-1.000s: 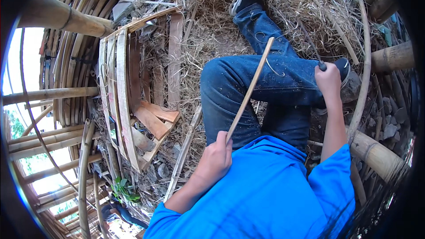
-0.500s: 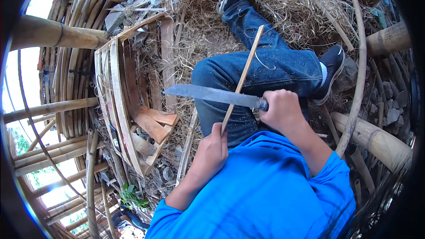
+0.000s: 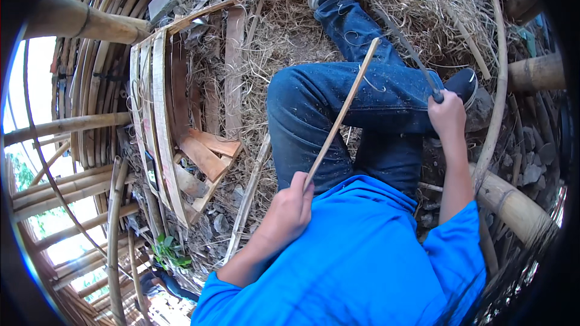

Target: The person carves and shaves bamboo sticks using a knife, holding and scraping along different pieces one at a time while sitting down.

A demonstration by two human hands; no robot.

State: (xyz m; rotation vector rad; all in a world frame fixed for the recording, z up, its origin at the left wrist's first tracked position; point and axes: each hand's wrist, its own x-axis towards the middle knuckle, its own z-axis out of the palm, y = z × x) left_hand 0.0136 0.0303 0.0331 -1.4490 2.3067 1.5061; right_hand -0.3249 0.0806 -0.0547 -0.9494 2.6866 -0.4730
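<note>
My left hand [image 3: 290, 208] grips the near end of a thin bamboo strip [image 3: 342, 111], which slants up and away across my blue-jeaned knee [image 3: 314, 105]. My right hand [image 3: 447, 115] holds the handle of a long knife [image 3: 406, 45]; its blade points up and to the left, apart from the strip, over my lower leg. I wear a blue shirt [image 3: 362, 265] and dark shoes.
Bamboo shavings and dry straw [image 3: 290, 30] cover the ground around my legs. A stack of split bamboo slats [image 3: 160, 121] and wood pieces lies at the left. Thick bamboo poles [image 3: 84, 21] ring the spot, with another pole [image 3: 513, 202] by my right arm.
The knife, which lay across the strip half a second ago, has swung out to the right and away. The strip and my left hand have stayed nearly still.
</note>
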